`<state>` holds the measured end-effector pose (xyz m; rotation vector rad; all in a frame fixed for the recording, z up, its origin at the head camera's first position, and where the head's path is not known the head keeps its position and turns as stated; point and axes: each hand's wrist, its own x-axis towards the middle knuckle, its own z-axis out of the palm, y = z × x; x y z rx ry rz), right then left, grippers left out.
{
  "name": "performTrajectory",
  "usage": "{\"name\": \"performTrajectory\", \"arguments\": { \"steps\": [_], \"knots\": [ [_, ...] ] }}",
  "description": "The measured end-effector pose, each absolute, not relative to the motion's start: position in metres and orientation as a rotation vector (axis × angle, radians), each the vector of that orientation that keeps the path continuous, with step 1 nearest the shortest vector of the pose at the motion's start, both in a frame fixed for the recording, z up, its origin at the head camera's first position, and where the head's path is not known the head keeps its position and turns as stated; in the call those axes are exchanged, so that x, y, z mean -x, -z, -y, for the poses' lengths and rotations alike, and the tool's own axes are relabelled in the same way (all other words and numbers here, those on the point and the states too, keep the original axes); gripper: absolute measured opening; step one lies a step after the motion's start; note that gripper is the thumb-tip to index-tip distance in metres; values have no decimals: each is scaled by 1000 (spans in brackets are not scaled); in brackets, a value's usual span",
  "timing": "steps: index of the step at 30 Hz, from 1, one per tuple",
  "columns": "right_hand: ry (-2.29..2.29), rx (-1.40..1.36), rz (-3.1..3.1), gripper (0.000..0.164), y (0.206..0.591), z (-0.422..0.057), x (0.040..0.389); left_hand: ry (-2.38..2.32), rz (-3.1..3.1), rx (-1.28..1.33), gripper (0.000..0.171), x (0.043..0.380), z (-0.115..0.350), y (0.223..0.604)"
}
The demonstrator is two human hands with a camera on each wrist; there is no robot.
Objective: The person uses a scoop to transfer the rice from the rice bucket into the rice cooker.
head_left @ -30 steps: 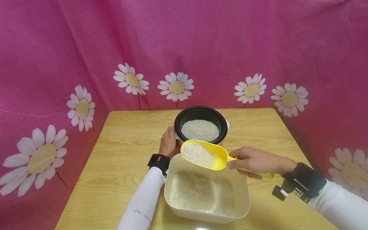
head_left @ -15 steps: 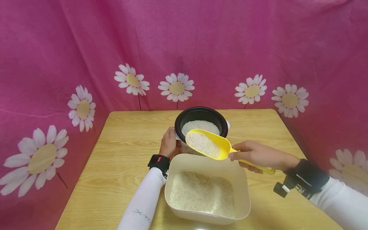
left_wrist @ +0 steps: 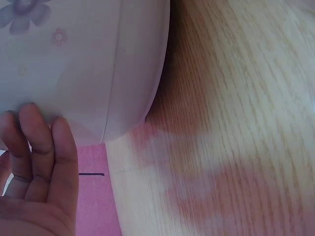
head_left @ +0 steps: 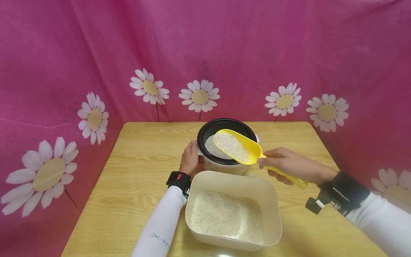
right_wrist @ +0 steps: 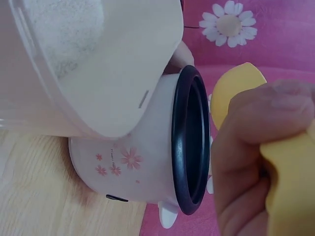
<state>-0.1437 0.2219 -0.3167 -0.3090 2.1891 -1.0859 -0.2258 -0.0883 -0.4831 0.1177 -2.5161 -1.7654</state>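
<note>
My right hand grips the handle of a yellow scoop, its bowl heaped with rice. The scoop is nearly level and overlaps the black-rimmed opening of a white rice cooker in the head view. Inside the cooker lies more rice, partly hidden by the scoop. My left hand holds the cooker at its left side handle; in the left wrist view its fingertips lie against the flowered white wall. The right wrist view shows my fingers curled round the scoop handle.
A cream bin with rice stands in front of the cooker, near the wooden table's front edge. A pink curtain with daisies encloses the back and sides. Cameras are strapped to both wrists.
My right hand has raised the loaded scoop forward and slightly right, from over the bin's far edge to over the cooker's opening. My left hand stays on the cooker.
</note>
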Motion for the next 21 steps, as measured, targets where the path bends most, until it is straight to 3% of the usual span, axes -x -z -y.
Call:
{"name": "performTrajectory", "arguments": {
  "steps": [21],
  "knots": [
    [1038, 240, -2306, 40, 320, -223, 183, 1806, 2483, -106, 50, 227, 89, 488]
  ]
}}
